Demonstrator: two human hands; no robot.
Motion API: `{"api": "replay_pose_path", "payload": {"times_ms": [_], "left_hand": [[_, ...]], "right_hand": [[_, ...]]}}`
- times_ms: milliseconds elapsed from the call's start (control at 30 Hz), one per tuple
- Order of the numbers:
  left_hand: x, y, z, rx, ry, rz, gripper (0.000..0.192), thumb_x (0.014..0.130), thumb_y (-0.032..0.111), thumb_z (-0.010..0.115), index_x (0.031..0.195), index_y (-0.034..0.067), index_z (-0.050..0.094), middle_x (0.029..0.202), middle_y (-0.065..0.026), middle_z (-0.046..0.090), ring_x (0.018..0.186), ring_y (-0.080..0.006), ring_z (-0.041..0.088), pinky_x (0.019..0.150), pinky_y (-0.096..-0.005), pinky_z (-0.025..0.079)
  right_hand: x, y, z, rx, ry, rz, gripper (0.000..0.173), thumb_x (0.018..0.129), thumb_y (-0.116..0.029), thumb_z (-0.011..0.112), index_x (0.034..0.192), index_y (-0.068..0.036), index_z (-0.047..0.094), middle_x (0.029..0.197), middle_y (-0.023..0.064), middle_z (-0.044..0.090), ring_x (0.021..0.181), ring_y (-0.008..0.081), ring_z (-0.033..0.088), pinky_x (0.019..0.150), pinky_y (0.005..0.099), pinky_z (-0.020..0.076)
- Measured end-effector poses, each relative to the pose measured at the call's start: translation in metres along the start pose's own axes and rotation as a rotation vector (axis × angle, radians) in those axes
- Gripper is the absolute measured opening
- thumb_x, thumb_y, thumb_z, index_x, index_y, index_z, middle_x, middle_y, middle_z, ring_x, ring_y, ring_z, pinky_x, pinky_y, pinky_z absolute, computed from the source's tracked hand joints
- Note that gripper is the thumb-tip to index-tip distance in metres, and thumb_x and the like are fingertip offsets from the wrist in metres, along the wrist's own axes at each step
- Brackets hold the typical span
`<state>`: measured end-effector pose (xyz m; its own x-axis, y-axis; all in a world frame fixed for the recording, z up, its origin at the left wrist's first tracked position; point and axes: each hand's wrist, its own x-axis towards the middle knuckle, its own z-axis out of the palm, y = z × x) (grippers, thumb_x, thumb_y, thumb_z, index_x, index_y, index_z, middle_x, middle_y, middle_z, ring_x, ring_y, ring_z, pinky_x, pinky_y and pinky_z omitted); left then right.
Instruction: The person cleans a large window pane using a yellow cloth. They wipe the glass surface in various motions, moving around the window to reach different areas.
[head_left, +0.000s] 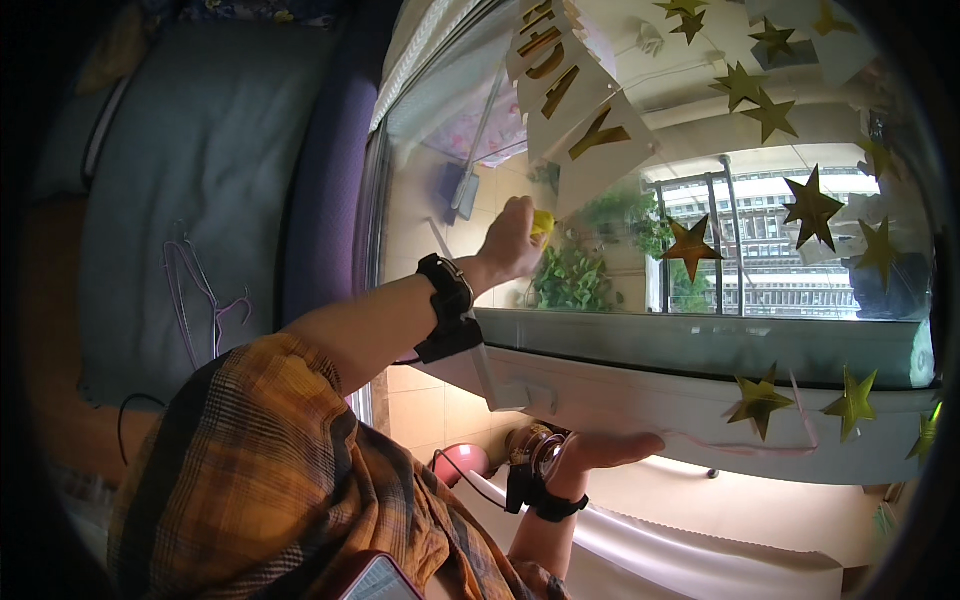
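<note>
My left hand (512, 240) grips a yellow cloth (543, 223) and is at the glass pane (495, 285) of a door or window. The fingers are bunched around the cloth, so only part of it shows. My right hand (600, 451) is stretched out flat at the edge of the white door frame (660, 412) and holds nothing that I can see. Whether its fingers press on the frame or curl behind it, I cannot tell. Both wrists wear black straps. A pale handle (501, 394) juts from the frame between the hands.
Gold stars (691, 247) and a lettered paper banner (592, 142) hang by the glass. Behind it stand leafy plants (574, 277) and a broom-like tool (465, 191). Wire hangers (202, 300) lie on a grey couch (202, 150). A phone (382, 581) is close to my body.
</note>
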<state>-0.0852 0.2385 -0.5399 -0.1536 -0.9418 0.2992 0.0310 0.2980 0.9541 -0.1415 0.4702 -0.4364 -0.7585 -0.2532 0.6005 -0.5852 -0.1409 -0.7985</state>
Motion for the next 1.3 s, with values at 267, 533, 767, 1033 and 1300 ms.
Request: {"api": "replay_pose_path", "payload": {"times_ms": [267,533,767,1033,1300], "left_hand": [[-0.023,0.015,0.002,-0.139,-0.047,0.059,0.035,0.080,0.010,0.069,0.100,0.002,0.042,0.099,-0.0208,0.050,0.089,-0.0395,0.054,0.076,-0.0425,0.046],[0.000,0.006,-0.010,-0.042,-0.102,-0.102,0.028,0.084,0.011,0.064,0.098,-0.002,0.044,0.101,-0.0254,0.053,0.092,-0.0417,0.056,0.080,-0.0454,0.046],[-0.028,0.030,0.001,-0.141,-0.108,-0.020,0.034,0.080,0.010,0.068,0.102,0.000,0.045,0.096,-0.0232,0.054,0.088,-0.0417,0.056,0.078,-0.0438,0.047],[0.008,-0.006,-0.004,-0.016,-0.059,-0.168,0.034,0.083,0.014,0.065,0.103,-0.002,0.043,0.100,-0.0253,0.056,0.092,-0.0417,0.058,0.078,-0.0455,0.048],[-0.012,0.025,-0.010,-0.316,0.101,-0.155,0.032,0.080,0.011,0.073,0.101,0.006,0.049,0.087,-0.0131,0.063,0.079,-0.0248,0.064,0.070,-0.0356,0.051]], "right_hand": [[0.002,-0.006,0.005,0.030,-0.067,-0.027,0.085,0.094,-0.066,0.031,0.146,0.001,0.026,0.147,0.0157,0.031,0.129,0.0297,0.036,0.109,0.0452,0.0316],[-0.001,-0.014,0.015,0.004,0.024,0.002,0.092,0.090,-0.072,0.033,0.146,0.001,0.025,0.148,0.0157,0.029,0.131,0.0303,0.033,0.110,0.0461,0.0298],[-0.002,-0.014,0.012,0.033,-0.049,0.001,0.089,0.091,-0.069,0.033,0.147,0.000,0.024,0.148,0.0156,0.029,0.133,0.0302,0.032,0.110,0.0466,0.0297],[0.001,-0.008,0.008,-0.009,-0.036,-0.051,0.083,0.094,-0.065,0.033,0.144,0.001,0.029,0.143,0.0146,0.034,0.128,0.0280,0.036,0.107,0.0462,0.0331],[0.006,0.006,-0.004,-0.099,-0.044,-0.213,0.065,0.099,-0.054,0.034,0.122,0.005,0.044,0.120,0.0180,0.049,0.104,0.0270,0.051,0.092,0.0441,0.0438]]}}
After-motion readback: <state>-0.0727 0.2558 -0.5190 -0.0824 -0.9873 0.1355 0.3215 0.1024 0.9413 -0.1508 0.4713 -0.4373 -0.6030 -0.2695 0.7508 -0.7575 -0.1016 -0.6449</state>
